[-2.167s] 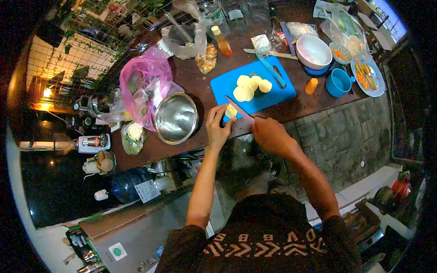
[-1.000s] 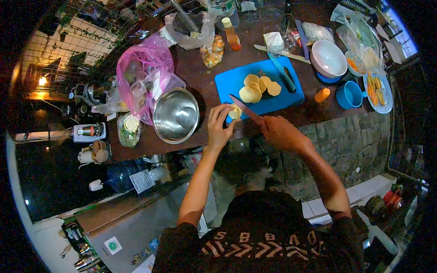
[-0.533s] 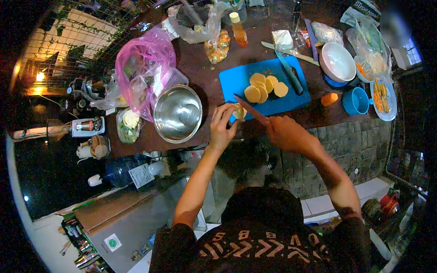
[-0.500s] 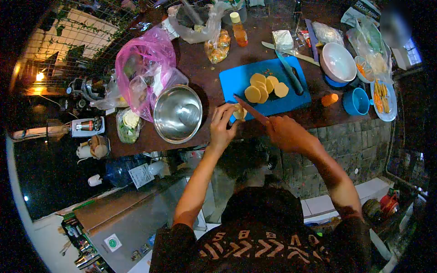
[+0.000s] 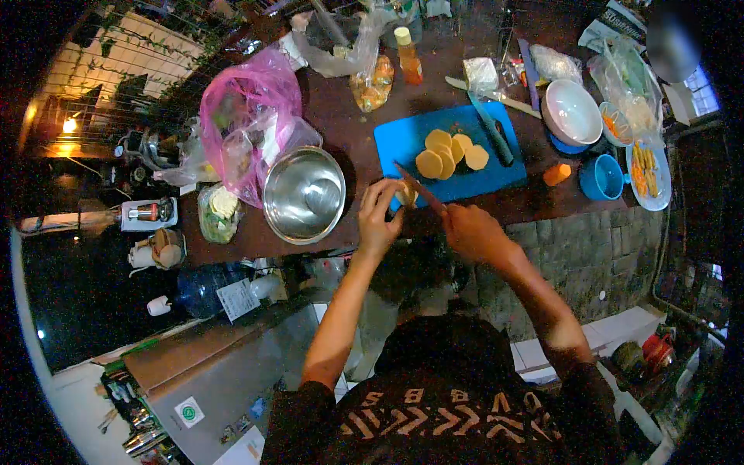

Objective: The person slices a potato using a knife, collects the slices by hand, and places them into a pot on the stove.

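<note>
My left hand (image 5: 378, 217) is closed around a pale, yellowish food piece (image 5: 408, 196) at the near left corner of the blue cutting board (image 5: 399, 138); its fingers partly hide it. In my right hand (image 5: 477, 234) is a knife (image 5: 419, 185), its blade pointing up and left, right beside the food piece. Whether the blade touches it, I cannot tell. Several round, pale yellow slices (image 5: 438, 157) lie overlapping mid-board. A second, dark-bladed knife (image 5: 493, 129) rests across the board's right side.
Left of the board stands a steel bowl (image 5: 298, 227), with a pink plastic bag (image 5: 221, 101) behind it. To the right are an orange cap-like object (image 5: 556, 174), a blue cup (image 5: 602, 178), a white bowl (image 5: 572, 112) and an oval plate (image 5: 657, 198). A sauce bottle (image 5: 409, 58) stands behind.
My right hand and the knife have shifted slightly left, bringing the blade closer to my left fingers. My left hand stays in nearly the same spot, and the slices are unchanged.
</note>
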{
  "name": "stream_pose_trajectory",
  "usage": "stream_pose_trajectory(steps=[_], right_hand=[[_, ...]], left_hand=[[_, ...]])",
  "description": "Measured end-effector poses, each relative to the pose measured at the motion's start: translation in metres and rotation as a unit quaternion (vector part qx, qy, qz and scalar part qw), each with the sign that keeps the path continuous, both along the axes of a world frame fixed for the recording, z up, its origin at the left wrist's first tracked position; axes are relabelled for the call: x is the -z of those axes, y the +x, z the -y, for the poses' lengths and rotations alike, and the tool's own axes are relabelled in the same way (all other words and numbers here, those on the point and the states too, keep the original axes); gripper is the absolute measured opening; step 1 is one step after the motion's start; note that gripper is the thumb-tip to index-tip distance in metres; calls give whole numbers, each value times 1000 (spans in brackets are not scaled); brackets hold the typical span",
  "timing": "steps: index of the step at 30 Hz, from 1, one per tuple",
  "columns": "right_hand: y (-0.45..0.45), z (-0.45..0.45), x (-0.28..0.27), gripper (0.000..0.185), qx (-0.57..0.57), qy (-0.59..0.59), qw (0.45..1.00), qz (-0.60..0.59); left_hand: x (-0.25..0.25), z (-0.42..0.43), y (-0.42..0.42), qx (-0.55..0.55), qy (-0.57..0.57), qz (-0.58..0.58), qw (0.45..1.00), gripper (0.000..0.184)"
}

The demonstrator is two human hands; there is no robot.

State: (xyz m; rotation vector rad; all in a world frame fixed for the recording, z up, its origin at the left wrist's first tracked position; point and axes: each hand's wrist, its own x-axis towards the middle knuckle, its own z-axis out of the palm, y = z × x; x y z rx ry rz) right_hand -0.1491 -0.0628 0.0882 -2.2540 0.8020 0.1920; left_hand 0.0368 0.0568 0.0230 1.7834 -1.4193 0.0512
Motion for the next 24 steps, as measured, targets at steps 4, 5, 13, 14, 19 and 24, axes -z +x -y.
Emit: stream_pose_trajectory(steps=[4, 5, 13, 14, 19, 24], right_hand=[[-5, -21, 17, 30, 4, -72, 997, 25], [-3, -29, 19, 27, 25, -92, 995, 18], [-1, -52, 9, 15, 26, -177, 984, 8], [0, -53, 8, 15, 24, -179, 984, 11], [5, -56, 15, 13, 24, -207, 978, -7], [6, -60, 9, 12, 27, -233, 971, 38]], left_hand=[[-7, 2, -4, 0, -4, -31, 1000, 47], [-10, 2, -8, -9, -16, -30, 999, 45], [-15, -2, -14, -39, -36, -61, 997, 46], [-19, -2, -14, -43, -32, -77, 996, 45], [-17, -1, -13, -57, -35, -52, 996, 44], [-14, -1, -11, -65, -37, -59, 995, 44]])
